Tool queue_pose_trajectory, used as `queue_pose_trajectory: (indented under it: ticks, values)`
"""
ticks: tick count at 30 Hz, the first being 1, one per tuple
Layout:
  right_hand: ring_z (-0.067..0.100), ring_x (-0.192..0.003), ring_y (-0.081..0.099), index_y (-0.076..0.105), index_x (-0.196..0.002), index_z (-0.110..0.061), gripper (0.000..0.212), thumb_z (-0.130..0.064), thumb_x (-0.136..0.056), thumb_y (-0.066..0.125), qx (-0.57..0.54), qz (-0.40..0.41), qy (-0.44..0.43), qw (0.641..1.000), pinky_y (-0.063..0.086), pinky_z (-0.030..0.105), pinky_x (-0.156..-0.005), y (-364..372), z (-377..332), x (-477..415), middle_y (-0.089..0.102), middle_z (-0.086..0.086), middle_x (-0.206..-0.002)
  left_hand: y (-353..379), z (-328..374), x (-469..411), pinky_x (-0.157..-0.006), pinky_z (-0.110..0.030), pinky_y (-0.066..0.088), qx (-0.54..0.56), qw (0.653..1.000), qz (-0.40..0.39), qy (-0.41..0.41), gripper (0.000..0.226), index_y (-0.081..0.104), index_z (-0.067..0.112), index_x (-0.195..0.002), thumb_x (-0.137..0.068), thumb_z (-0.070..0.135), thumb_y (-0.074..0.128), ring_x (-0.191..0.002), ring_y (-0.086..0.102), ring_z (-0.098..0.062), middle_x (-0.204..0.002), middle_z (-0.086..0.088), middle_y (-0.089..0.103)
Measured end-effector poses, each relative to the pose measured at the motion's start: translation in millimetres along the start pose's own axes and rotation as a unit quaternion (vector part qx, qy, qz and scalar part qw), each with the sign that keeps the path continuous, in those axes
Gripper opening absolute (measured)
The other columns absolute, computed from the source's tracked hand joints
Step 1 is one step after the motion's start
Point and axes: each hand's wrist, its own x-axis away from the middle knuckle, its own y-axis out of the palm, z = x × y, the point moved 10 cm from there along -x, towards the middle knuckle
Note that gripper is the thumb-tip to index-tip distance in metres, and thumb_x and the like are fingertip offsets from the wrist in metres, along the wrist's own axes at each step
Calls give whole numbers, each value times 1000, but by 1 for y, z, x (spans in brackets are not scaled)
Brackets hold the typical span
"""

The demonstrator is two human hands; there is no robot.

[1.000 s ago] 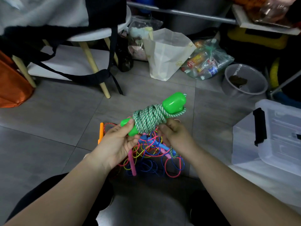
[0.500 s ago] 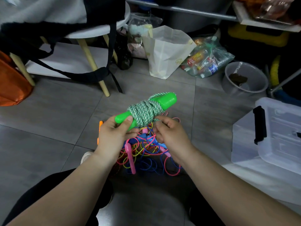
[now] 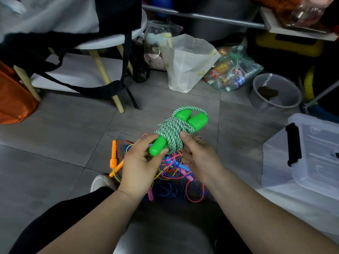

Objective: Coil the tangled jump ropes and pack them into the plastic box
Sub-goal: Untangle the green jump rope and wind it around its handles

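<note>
A jump rope of green-and-white braided cord, wound tightly around its two bright green plastic handles, was held in the air above the floor, roughly at the centre of the view. The handles lay side by side, their rounded upper ends sticking out of the coil and one lower end poking out below. The left hand gripped that lower handle end, fingers curled around it with the thumb over the top. The right hand pressed its thumb against the side of the wound cord, the other fingers bent behind the bundle and mostly hidden.

Directly beneath the hands lay a tangled heap of thin plastic jump ropes in pink, blue, red and yellow, resting on the grey tiled floor. Two orange handles stuck out at the heap's left edge.

To the right, well apart from the hands, stood a translucent plastic box with a black latch, its lid on. Beyond it sat a round grey plastic bowl, and further back a white paper bag stood upright on the floor.
</note>
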Motion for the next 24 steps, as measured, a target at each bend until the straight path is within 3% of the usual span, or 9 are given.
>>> queue_pose_trajectory:
  ticks: [3, 5, 8, 11, 13, 17, 19, 22, 24]
  values:
    - [0, -28, 23, 40, -59, -14, 31, -14, -88, 50, 48, 17, -27, 998, 23, 12, -33, -13, -7, -6, 30, -10, -31, 16, -12, 1, -67, 1, 40, 45, 995, -77, -55, 44, 52, 37, -83, -69, 1, 74, -70, 57, 18, -80, 17, 61]
    - [-1, -28, 25, 47, -63, -14, 25, -13, -87, 53, 74, 24, -33, 996, 22, 12, -33, -21, -12, -6, 34, -9, -32, 25, -15, 2, -67, 1, 39, 46, 985, -134, -95, 30, 55, 29, -83, -71, 7, 73, -72, 58, 12, -82, 16, 60]
    - [-2, -28, 36, 56, -73, -17, 16, -9, -86, 55, 163, 1, -51, 985, 29, 8, -35, -17, -22, -2, 45, -12, -33, 4, -25, -7, -61, 1, 36, 43, 985, -56, -154, 24, 48, 17, -94, -79, 23, 65, -74, 51, 3, -83, 15, 51]
    - [-14, -43, 49, 61, -81, -18, 8, -11, -83, 62, 329, -41, -92, 939, 36, 2, -48, 5, -26, 9, 56, -20, -54, 13, -21, -7, -64, 1, 39, 85, 978, -89, -165, 39, 38, 22, -107, -77, 27, 63, -81, 49, 9, -93, 21, 48]
    - [-18, -49, 49, 65, -90, -14, 11, -9, -81, 63, 386, -59, -116, 913, 36, 1, -52, 19, -22, 16, 54, -19, -64, 28, -19, -1, -59, -1, 43, 131, 963, -140, -187, 28, 46, 22, -101, -79, 21, 63, -71, 57, 7, -89, 16, 57]
    - [-15, -50, 52, 61, -105, -14, 23, -9, -83, 61, 332, -51, -108, 936, 39, 1, -53, 20, -22, 16, 55, -16, -70, 35, -27, 4, -57, -9, 49, 223, 932, -166, -234, 9, 59, 21, -87, -78, 18, 60, -63, 65, 2, -67, 11, 70]
    - [-7, -42, 50, 59, -95, -18, 17, -5, -85, 57, 284, -66, -98, 951, 40, 5, -49, 22, -25, 19, 53, -13, -61, 38, -36, 8, -58, -17, 54, 294, 898, -163, -282, 22, 61, 13, -88, -70, 27, 56, -64, 67, -7, -69, 3, 71]
    - [-6, -51, 52, 61, -79, -28, 16, -13, -85, 58, 307, -59, -179, 933, 39, 6, -55, 24, -41, 29, 57, -17, -55, 40, -37, 12, -54, -18, 54, 369, 855, -160, -327, 23, 60, 7, -84, -79, 26, 47, -58, 67, -8, -66, -1, 71]
    - [0, -59, 53, 68, -77, -12, 20, -28, -78, 54, 322, -22, -236, 917, 37, 8, -58, 19, -56, 34, 56, -9, -65, 37, -35, 12, -52, -18, 53, 395, 841, -156, -335, 29, 63, 7, -79, -72, 34, 56, -57, 67, -9, -66, -3, 70]
